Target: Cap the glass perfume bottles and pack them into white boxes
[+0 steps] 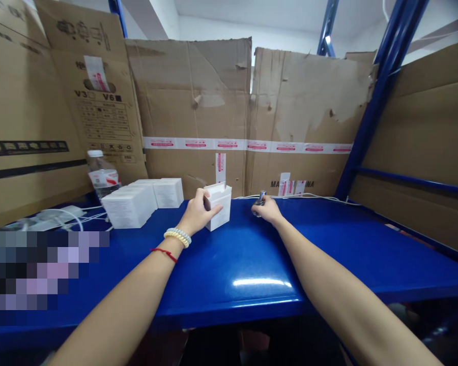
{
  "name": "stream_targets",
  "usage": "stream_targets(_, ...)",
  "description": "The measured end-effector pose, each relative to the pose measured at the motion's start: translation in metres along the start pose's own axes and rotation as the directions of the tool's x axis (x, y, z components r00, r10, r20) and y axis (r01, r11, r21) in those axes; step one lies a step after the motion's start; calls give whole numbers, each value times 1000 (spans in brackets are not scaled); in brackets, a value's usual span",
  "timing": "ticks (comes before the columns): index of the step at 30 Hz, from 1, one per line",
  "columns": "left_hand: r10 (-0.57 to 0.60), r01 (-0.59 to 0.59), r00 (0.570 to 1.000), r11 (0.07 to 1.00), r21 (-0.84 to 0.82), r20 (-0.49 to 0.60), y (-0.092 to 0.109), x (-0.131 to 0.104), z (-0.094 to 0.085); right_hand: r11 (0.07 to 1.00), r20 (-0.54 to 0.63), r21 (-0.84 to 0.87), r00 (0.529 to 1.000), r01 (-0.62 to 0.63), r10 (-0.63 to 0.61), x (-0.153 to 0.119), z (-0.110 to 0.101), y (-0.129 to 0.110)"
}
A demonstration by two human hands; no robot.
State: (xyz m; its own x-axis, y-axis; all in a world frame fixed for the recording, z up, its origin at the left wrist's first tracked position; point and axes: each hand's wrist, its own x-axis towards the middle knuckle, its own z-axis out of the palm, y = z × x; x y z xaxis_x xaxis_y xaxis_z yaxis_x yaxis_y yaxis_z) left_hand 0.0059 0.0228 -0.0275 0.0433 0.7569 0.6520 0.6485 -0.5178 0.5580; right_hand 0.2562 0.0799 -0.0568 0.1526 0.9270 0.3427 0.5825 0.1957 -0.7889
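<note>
My left hand (197, 211) is closed around a small white carton (220, 209) standing upright on the blue shelf, thumb on its near face. The carton's top flap (216, 188) is raised. To the right, my right hand (269, 209) grips a small dark, shiny object (262, 195) with a blue and silver upper end, low over the shelf. My fingers cover most of it, so its kind does not show. Left of my hands, several similar white cartons (127, 207) stand in rows, with their tops closed.
A clear plastic bottle (104, 178) with a red and white label stands behind the carton rows. White cables and a power strip (57, 217) lie at the left. Cardboard sheets (191, 101) wall the back of the blue shelf (252, 264); a blue post (370, 122) rises at right.
</note>
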Motion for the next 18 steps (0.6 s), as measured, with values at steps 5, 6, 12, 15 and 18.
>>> stream_targets(5,-69,44,991,976,-211,-112,3,6,1,906,39,414,996,-86,77,2,-10,-2)
stream_targets(6,-90,62,988,976,-211,-129,3,7,1,888,13,454,998,-66,68,3,-11,-2)
stream_targets(12,-173,161,983,975,-151,-65,5,10,1,867,21,489,995,-95,98,8,-11,5)
stream_targets(15,-142,136,989,981,-135,-36,6,9,-1,853,27,507,991,-126,130,10,-10,8)
stream_targets(18,-119,120,993,979,-165,14,5,8,-2,837,28,530,989,-137,144,12,-11,10)
